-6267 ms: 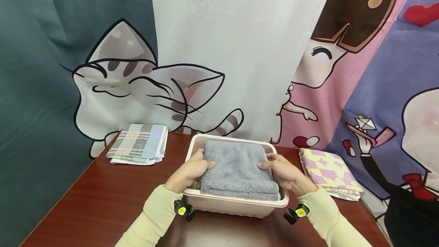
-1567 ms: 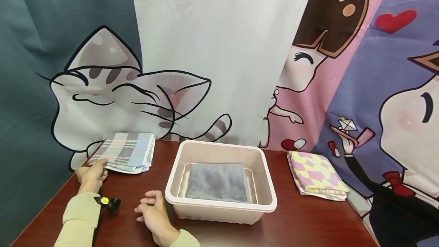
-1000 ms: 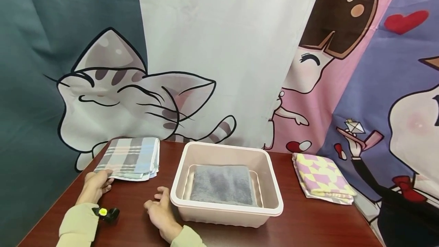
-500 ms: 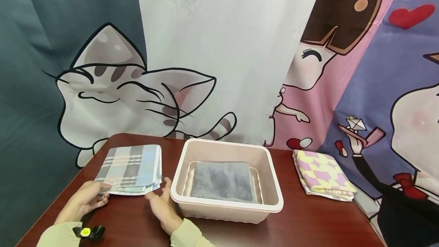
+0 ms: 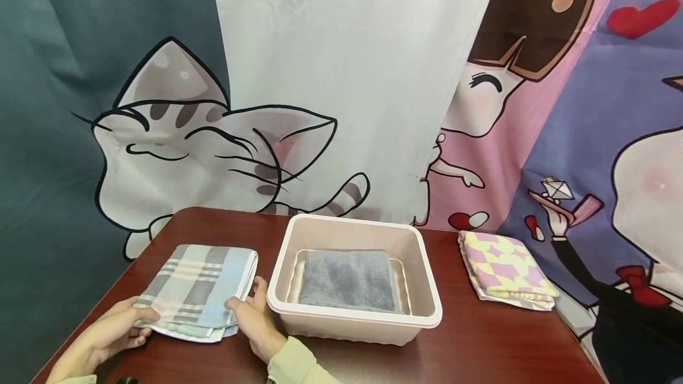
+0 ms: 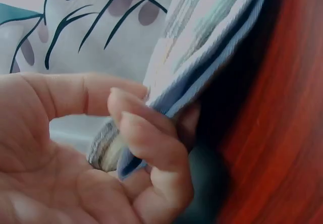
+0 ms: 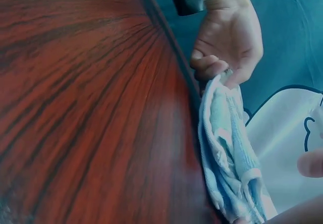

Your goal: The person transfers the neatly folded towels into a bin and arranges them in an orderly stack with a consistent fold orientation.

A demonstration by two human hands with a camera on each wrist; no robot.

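A folded plaid towel (image 5: 194, 283) in grey, white and light blue lies at the table's left, its near edge toward me. My left hand (image 5: 109, 330) pinches its near left corner; the left wrist view shows thumb and fingers closed on the layered edge (image 6: 202, 77). At the near right corner my right hand (image 5: 256, 322) holds the towel, thumb on top and fingers at the side, partly hidden. Right of that hand stands a pale pink plastic basin (image 5: 347, 328) with a folded grey towel (image 5: 349, 280) flat on its bottom.
A folded yellow and purple towel (image 5: 504, 268) lies at the right of the dark red wooden table (image 5: 480, 348). Behind the table hangs a printed cartoon curtain (image 5: 373, 76). The basin's left wall is close beside my right hand.
The grey towel, earlier between both hands over the basin, lies inside it. My hands went to the plaid towel, which has slid toward me; the right hand now grips its corner too.
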